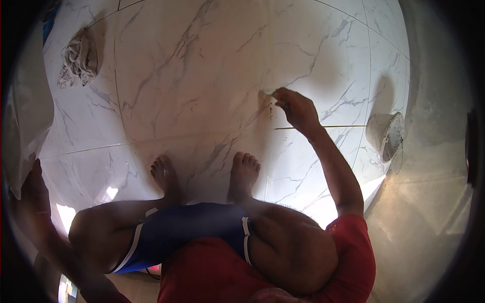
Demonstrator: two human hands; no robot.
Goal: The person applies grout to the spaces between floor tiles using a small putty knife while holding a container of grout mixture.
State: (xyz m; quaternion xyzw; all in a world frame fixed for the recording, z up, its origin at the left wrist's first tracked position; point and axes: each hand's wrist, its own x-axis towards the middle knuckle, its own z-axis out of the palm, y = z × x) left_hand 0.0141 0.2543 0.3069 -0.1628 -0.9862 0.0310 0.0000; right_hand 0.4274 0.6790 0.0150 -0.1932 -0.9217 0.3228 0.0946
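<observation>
I squat barefoot on a floor of white marble-look tiles (202,76). My right hand (298,108) reaches forward to the joint where tiles meet, fingers pinched on a small pale tool (266,93) whose tip touches the joint. A brownish smear (270,106) marks the joint just below the tip. My left hand (33,184) is at the far left edge, in shadow, against a white upright panel (25,116); its fingers are not clear. My feet (242,174) stand just behind the working spot.
A grey, mortar-stained bucket (386,134) lies on its side at the right, where tile meets bare grey floor (429,212). A crumpled pale rag (78,60) lies at the far left. A dark open joint (323,127) runs right from my wrist.
</observation>
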